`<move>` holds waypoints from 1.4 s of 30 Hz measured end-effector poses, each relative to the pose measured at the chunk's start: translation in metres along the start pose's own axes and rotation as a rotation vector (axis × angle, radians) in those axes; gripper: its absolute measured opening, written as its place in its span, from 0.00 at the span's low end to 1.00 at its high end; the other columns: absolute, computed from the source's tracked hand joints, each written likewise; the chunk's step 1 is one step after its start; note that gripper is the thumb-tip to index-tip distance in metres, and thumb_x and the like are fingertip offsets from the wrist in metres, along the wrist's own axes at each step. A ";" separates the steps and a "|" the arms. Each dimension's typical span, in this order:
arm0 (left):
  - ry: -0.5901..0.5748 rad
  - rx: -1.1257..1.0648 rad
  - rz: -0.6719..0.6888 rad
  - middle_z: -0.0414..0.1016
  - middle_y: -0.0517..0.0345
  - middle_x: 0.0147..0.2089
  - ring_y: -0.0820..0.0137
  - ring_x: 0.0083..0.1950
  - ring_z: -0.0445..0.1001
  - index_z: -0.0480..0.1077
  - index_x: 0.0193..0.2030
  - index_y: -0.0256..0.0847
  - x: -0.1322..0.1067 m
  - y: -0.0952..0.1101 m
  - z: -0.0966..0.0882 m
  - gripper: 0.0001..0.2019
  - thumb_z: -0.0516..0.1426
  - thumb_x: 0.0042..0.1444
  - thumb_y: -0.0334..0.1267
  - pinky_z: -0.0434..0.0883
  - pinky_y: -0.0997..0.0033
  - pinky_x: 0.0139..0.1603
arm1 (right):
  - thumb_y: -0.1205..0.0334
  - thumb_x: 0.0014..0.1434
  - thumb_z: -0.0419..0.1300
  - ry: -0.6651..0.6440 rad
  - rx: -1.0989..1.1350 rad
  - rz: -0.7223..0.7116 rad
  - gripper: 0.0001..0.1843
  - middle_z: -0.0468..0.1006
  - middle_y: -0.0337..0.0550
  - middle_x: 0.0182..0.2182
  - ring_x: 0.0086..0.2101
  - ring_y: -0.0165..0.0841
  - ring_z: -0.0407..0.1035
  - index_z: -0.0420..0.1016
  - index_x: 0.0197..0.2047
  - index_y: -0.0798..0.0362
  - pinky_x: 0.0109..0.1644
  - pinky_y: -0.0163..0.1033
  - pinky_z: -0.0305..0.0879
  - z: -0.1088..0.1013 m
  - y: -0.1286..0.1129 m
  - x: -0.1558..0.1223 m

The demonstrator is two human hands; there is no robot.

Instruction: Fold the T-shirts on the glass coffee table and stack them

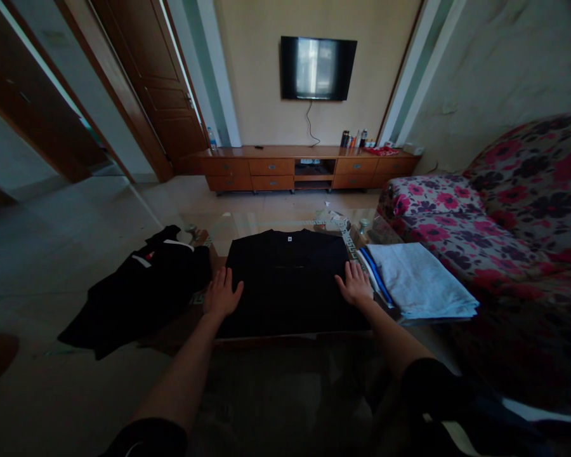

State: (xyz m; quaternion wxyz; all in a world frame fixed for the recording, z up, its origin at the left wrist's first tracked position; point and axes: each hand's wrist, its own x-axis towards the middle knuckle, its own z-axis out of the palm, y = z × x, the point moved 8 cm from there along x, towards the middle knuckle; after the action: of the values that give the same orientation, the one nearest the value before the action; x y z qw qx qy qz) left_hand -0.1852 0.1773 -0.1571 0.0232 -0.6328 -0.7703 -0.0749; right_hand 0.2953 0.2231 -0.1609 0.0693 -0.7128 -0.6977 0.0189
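A black shirt (289,273) lies flat and folded into a rectangle on a glass coffee table (247,223). My left hand (221,293) rests flat at the shirt's left edge, fingers spread. At the shirt's right edge lies my right hand (354,284), also flat with fingers apart. Neither hand grips anything.
A crumpled black garment (137,289) hangs over the table's left side. A stack of folded light grey clothes (416,281) sits at the right, next to a floral sofa (504,216). A wooden TV cabinet (309,166) and wall TV (318,68) stand beyond. Tiled floor (52,241) lies to the left.
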 end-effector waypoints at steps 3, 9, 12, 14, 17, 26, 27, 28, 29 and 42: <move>0.007 -0.003 -0.019 0.41 0.42 0.80 0.56 0.80 0.43 0.46 0.77 0.27 0.000 -0.003 0.001 0.41 0.39 0.68 0.58 0.48 0.54 0.76 | 0.38 0.70 0.37 -0.001 -0.026 0.013 0.46 0.42 0.54 0.76 0.74 0.42 0.34 0.44 0.77 0.65 0.75 0.46 0.33 0.003 0.021 0.003; 0.002 0.000 -0.032 0.43 0.40 0.79 0.55 0.79 0.45 0.47 0.77 0.28 0.001 -0.002 0.001 0.40 0.40 0.68 0.57 0.48 0.53 0.76 | 0.37 0.70 0.36 -0.002 -0.028 0.020 0.46 0.41 0.54 0.76 0.74 0.42 0.35 0.43 0.78 0.64 0.75 0.47 0.35 0.007 0.022 0.004; 0.003 0.006 -0.032 0.43 0.39 0.79 0.54 0.79 0.45 0.47 0.77 0.26 -0.002 0.000 -0.002 0.40 0.40 0.68 0.57 0.48 0.52 0.76 | 0.38 0.70 0.36 -0.006 -0.021 0.021 0.46 0.41 0.54 0.76 0.74 0.43 0.35 0.43 0.78 0.64 0.75 0.49 0.35 0.005 0.020 0.003; 0.002 0.009 -0.026 0.42 0.39 0.79 0.55 0.79 0.45 0.47 0.77 0.26 -0.006 0.001 -0.004 0.41 0.40 0.68 0.57 0.48 0.53 0.76 | 0.39 0.70 0.36 -0.001 -0.021 0.016 0.46 0.41 0.55 0.76 0.74 0.43 0.35 0.43 0.78 0.65 0.75 0.49 0.35 0.003 0.018 0.002; -0.002 0.011 -0.029 0.42 0.40 0.79 0.56 0.80 0.44 0.47 0.77 0.27 -0.013 0.000 -0.006 0.40 0.40 0.68 0.57 0.47 0.54 0.77 | 0.39 0.70 0.36 -0.005 -0.019 0.014 0.45 0.40 0.55 0.76 0.74 0.43 0.35 0.43 0.77 0.65 0.75 0.49 0.34 0.002 0.018 -0.002; -0.019 0.019 -0.063 0.39 0.41 0.80 0.55 0.80 0.42 0.46 0.78 0.28 -0.025 -0.007 -0.005 0.41 0.40 0.68 0.58 0.46 0.54 0.77 | 0.38 0.70 0.36 -0.032 0.013 0.041 0.46 0.39 0.58 0.76 0.74 0.44 0.33 0.44 0.77 0.66 0.75 0.52 0.33 0.004 0.016 -0.017; -0.030 0.015 -0.075 0.39 0.41 0.80 0.55 0.80 0.42 0.46 0.78 0.29 -0.023 -0.008 -0.004 0.41 0.40 0.67 0.58 0.46 0.54 0.77 | 0.39 0.70 0.36 -0.037 0.019 0.058 0.46 0.40 0.59 0.76 0.74 0.45 0.33 0.44 0.77 0.67 0.74 0.52 0.33 0.004 0.016 -0.016; -0.038 0.009 -0.092 0.39 0.41 0.80 0.55 0.80 0.42 0.46 0.78 0.29 -0.020 -0.009 -0.003 0.41 0.39 0.67 0.59 0.47 0.53 0.77 | 0.39 0.69 0.37 -0.037 0.025 0.073 0.46 0.41 0.60 0.76 0.74 0.46 0.34 0.44 0.77 0.67 0.74 0.53 0.33 0.003 0.015 -0.012; -0.044 -0.001 -0.111 0.40 0.40 0.80 0.55 0.80 0.43 0.47 0.77 0.29 -0.017 -0.011 -0.002 0.41 0.39 0.67 0.59 0.47 0.53 0.76 | 0.40 0.69 0.37 -0.028 0.033 0.086 0.46 0.42 0.61 0.75 0.74 0.47 0.35 0.44 0.76 0.68 0.74 0.53 0.32 0.001 0.015 -0.008; 0.035 -0.206 -0.306 0.58 0.26 0.72 0.42 0.72 0.59 0.56 0.71 0.26 0.075 -0.005 -0.019 0.37 0.51 0.62 0.52 0.63 0.46 0.66 | 0.53 0.64 0.52 0.142 0.321 0.113 0.36 0.66 0.70 0.64 0.65 0.53 0.58 0.58 0.69 0.69 0.69 0.51 0.51 -0.016 0.005 0.110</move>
State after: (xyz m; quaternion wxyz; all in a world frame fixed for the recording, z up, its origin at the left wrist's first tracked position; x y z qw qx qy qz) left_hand -0.2059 0.2466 -0.1294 -0.0397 -0.5058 -0.8454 -0.1670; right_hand 0.3050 0.3311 -0.1380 0.2301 -0.7302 -0.6378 0.0836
